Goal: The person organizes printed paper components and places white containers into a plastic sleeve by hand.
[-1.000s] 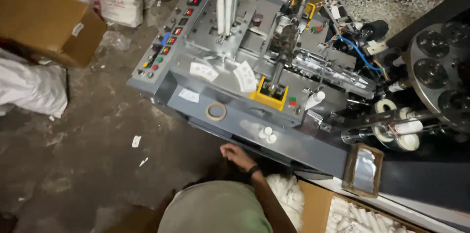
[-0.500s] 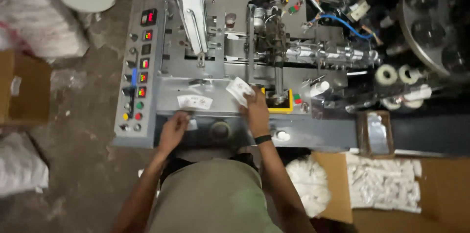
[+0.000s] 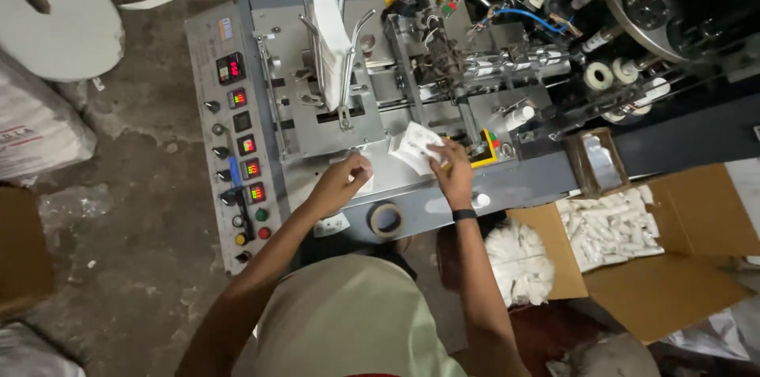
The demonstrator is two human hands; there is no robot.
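Both of your hands have closed in on the machine's tray: your right hand (image 3: 454, 173) pinches a white packet (image 3: 415, 146), your left hand (image 3: 342, 180) apparently presses another flat. Beside you, an open cardboard box (image 3: 673, 282) holds white tubes (image 3: 609, 226).

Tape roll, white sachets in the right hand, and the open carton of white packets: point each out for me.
Tape roll (image 3: 385, 219), head view, on its upper ring face.
White sachets (image 3: 415, 146), head view, on the middle of the sheet above the right hand (image 3: 453, 177).
Open carton (image 3: 665, 290), head view, on its bare front flap.
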